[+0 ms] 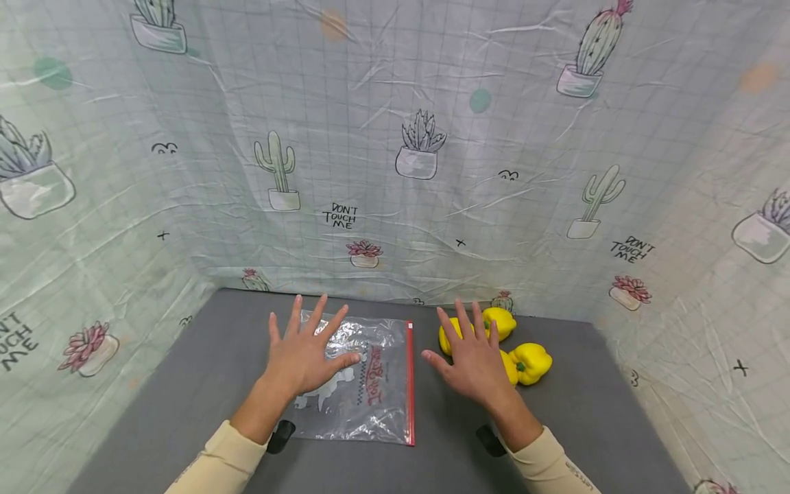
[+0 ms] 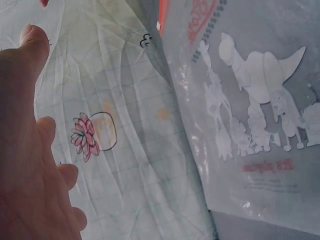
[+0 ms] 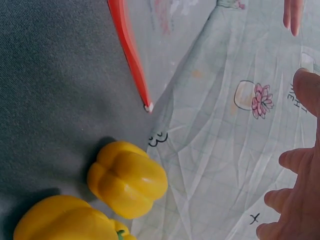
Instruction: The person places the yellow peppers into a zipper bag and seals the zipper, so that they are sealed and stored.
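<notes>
A clear plastic zip bag (image 1: 389,425) with a red zip strip (image 1: 410,384) lies flat on the grey table. White cartoon figures (image 2: 265,75) and red lettering are printed on it. Above its left part my left hand (image 1: 302,360) spreads its fingers and holds nothing. My right hand (image 1: 475,363), fingers also spread, hovers near several yellow bell peppers (image 1: 533,363) to the right of the bag and partly hides some of them. In the right wrist view one pepper (image 3: 127,180) sits beyond another (image 3: 65,220), below the end of the red strip.
The grey table (image 1: 204,370) is walled at the back and both sides by a crinkled curtain (image 1: 370,137) printed with potted cacti and words. A dark wrist device (image 1: 281,437) sits under the left wrist, another (image 1: 490,440) under the right.
</notes>
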{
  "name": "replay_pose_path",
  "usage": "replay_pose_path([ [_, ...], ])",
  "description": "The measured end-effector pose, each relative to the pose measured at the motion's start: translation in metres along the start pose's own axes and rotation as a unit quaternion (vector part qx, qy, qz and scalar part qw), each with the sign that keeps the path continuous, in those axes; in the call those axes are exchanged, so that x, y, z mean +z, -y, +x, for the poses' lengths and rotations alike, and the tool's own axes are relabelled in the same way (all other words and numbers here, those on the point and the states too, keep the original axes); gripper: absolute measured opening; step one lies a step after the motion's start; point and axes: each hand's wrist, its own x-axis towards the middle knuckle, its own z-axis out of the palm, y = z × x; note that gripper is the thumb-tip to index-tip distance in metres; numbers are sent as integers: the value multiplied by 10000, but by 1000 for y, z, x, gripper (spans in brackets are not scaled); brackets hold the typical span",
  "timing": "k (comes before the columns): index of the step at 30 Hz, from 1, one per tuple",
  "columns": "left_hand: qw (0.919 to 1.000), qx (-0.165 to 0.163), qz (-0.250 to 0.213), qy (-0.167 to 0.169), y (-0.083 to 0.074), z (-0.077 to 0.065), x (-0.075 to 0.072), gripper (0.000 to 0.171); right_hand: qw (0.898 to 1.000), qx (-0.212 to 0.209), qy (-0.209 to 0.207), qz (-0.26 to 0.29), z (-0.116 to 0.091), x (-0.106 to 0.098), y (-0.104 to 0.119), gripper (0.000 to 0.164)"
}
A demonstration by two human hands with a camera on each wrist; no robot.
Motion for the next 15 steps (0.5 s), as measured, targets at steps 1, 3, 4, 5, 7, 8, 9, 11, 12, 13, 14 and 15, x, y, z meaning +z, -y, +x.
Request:
replay_pose_path([
  [1,10000,24,2,-9,0,0,1,91,10000,2,7,2,0,1,0,89],
  [3,10000,55,18,-46,-1,-1,3,90,10000,-2,-5,4,-1,3,0,89],
  [4,10000,56,17,-65,-1,-2,3,90,10000,-6,-17,0,-1,4,0,89],
  [5,10000,52,34,-78,-1,-2,4,90,10000,-7,-26,3,-1,5,1,89],
  [7,10000,31,23,-67,-1,-2,7,90,10000,-2,-35,9,-2,7,1,89],
  [8,10000,16,23,-48,-2,-2,8,90,10000,-1,-38,10,-2,8,1,89],
  [9,10000,9,22,-33,-2,-2,9,91,10000,-2,-48,10,-2,9,1,89],
  [11,10000,1,12,10,-3,-1,11,91,10000,13,-38,34,-2,10,1,89],
  [12,10000,2,18,44,-3,-1,12,91,10000,20,-17,46,-3,11,1,89],
  [13,10000,1,33,74,-4,-1,13,92,10000,26,2,53,-3,12,1,89],
  [14,9999,2,54,94,-5,0,15,92,10000,30,16,72,-3,13,1,89],
  [15,9999,7,61,102,-6,0,16,92,10000,31,20,92,-4,14,1,89],
])
